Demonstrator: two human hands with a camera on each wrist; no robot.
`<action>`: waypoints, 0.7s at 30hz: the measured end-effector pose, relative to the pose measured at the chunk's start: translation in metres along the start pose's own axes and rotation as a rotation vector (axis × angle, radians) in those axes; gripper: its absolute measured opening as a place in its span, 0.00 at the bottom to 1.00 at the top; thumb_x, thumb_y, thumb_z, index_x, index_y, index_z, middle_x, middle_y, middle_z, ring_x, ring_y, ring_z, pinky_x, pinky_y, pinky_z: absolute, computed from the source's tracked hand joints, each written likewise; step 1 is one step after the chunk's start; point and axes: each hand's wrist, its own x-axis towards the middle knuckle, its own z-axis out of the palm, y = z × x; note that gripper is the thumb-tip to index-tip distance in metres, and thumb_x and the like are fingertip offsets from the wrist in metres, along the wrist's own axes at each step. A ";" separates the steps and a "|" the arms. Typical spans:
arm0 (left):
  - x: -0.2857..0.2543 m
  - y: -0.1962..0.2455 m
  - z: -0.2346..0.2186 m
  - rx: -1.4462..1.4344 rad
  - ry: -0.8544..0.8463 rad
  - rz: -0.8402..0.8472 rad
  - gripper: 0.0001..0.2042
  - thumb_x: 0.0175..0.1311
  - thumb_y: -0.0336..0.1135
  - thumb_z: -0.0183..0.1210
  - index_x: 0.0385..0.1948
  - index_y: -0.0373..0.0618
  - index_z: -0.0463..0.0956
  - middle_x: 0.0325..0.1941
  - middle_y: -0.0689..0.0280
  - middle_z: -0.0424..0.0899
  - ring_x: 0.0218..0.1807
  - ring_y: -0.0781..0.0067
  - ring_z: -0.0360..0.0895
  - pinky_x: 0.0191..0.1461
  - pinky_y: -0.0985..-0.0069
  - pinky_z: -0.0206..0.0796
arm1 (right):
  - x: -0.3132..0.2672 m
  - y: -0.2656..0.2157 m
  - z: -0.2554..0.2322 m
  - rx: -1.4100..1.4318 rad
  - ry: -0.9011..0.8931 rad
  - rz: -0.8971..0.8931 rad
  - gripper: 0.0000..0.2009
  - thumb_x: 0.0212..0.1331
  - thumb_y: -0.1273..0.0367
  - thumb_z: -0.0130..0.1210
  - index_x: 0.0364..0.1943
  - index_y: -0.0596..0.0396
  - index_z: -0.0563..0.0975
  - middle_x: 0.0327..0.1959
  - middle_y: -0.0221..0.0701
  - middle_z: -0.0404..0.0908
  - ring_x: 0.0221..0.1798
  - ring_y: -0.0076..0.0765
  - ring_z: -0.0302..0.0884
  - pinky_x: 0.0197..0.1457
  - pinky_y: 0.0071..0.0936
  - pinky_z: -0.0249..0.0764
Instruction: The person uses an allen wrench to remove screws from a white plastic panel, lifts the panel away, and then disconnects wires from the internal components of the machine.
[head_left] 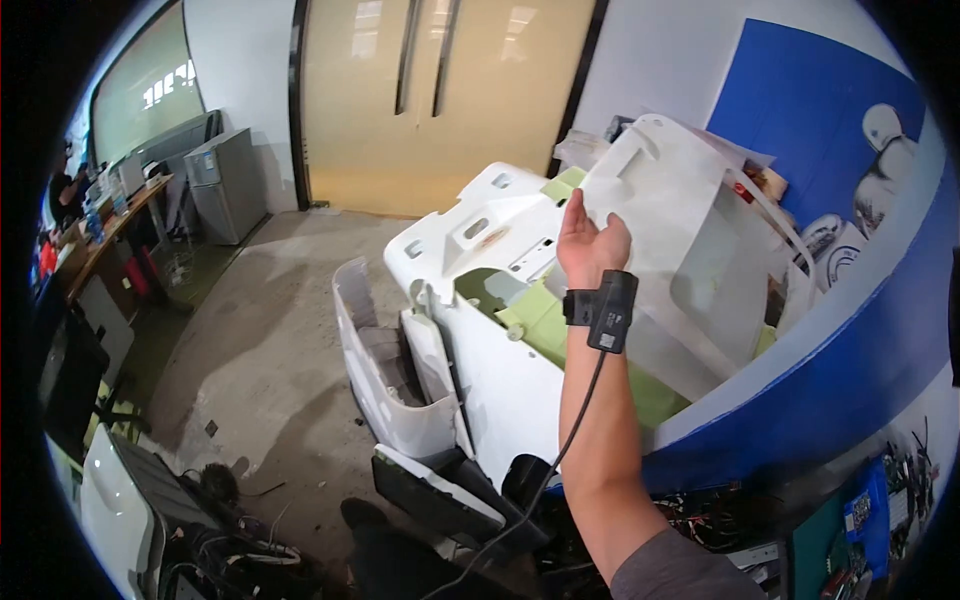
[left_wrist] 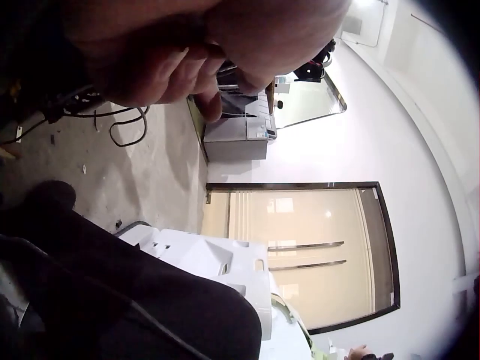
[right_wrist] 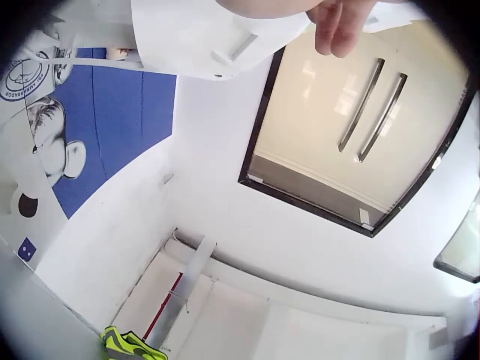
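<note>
My right hand [head_left: 592, 245] is raised with the palm turned up and its fingers extended, holding nothing. It overlaps a large white plastic shell [head_left: 640, 185] in the head view. Beside that shell lies another white panel [head_left: 450, 240] with slots and cut-outs, with light green parts [head_left: 540, 320] beneath. A black wrist strap with a camera [head_left: 612, 310] and cable sits on the right wrist. Only the left wrist view has my left hand [left_wrist: 161, 75], its fingers loosely bent and nothing in them.
Upright pale plastic covers [head_left: 385, 370] lean by the big shell. A curved blue-and-white partition [head_left: 800, 350] borders the right side. Double doors [head_left: 440, 100] and a small grey fridge [head_left: 222, 185] stand at the back. Electronics and cables [head_left: 880, 510] lie at lower right; a white casing [head_left: 115, 510] is at lower left.
</note>
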 end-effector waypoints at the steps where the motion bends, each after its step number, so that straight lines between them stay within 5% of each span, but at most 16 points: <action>1: 0.002 -0.002 -0.001 -0.010 -0.028 -0.012 0.17 0.65 0.48 0.46 0.20 0.48 0.62 0.13 0.74 0.51 0.16 0.80 0.47 0.19 0.78 0.44 | 0.005 0.001 -0.004 -0.042 -0.084 -0.001 0.24 0.64 0.60 0.31 0.50 0.74 0.56 0.42 0.49 0.70 0.42 0.42 0.74 0.46 0.31 0.77; 4: 0.024 -0.018 -0.017 0.007 0.104 -0.100 0.15 0.66 0.48 0.44 0.30 0.46 0.68 0.12 0.76 0.49 0.13 0.85 0.46 0.15 0.82 0.39 | 0.011 0.008 -0.021 -0.113 -0.315 0.105 0.21 0.64 0.60 0.30 0.44 0.71 0.63 0.38 0.48 0.74 0.40 0.41 0.75 0.46 0.32 0.76; 6: 0.028 -0.029 -0.036 -0.144 -0.078 -0.002 0.12 0.66 0.44 0.45 0.27 0.48 0.68 0.12 0.77 0.51 0.12 0.85 0.49 0.15 0.82 0.40 | 0.008 0.013 -0.027 -0.168 -0.444 0.160 0.18 0.63 0.63 0.31 0.41 0.66 0.68 0.39 0.45 0.76 0.42 0.40 0.76 0.52 0.32 0.72; 9: 0.013 -0.023 -0.039 -0.193 0.020 0.061 0.10 0.64 0.41 0.49 0.24 0.50 0.68 0.12 0.79 0.53 0.11 0.87 0.50 0.14 0.85 0.41 | -0.010 0.032 -0.030 -0.087 -0.609 0.520 0.13 0.56 0.72 0.44 0.40 0.70 0.70 0.44 0.48 0.74 0.46 0.38 0.74 0.53 0.30 0.71; 12: -0.005 -0.017 -0.053 -0.353 -0.017 0.105 0.08 0.63 0.39 0.50 0.27 0.48 0.67 0.13 0.78 0.53 0.15 0.85 0.51 0.18 0.83 0.42 | -0.064 0.087 -0.035 -0.191 -0.525 0.553 0.13 0.58 0.75 0.41 0.43 0.72 0.69 0.50 0.47 0.71 0.44 0.36 0.74 0.47 0.26 0.74; 16: -0.014 -0.048 -0.090 -0.494 0.065 0.130 0.10 0.64 0.40 0.49 0.32 0.44 0.68 0.15 0.78 0.55 0.17 0.85 0.51 0.20 0.84 0.44 | -0.169 0.172 -0.088 -0.290 -0.588 0.874 0.12 0.60 0.73 0.43 0.44 0.69 0.70 0.52 0.44 0.69 0.42 0.30 0.72 0.37 0.19 0.73; 21: -0.055 -0.055 -0.122 -0.666 0.121 0.229 0.11 0.64 0.41 0.49 0.31 0.43 0.69 0.15 0.79 0.54 0.15 0.88 0.50 0.18 0.86 0.43 | -0.308 0.223 -0.154 -0.571 -0.346 1.216 0.08 0.61 0.71 0.44 0.40 0.60 0.71 0.39 0.32 0.74 0.30 0.20 0.67 0.25 0.13 0.65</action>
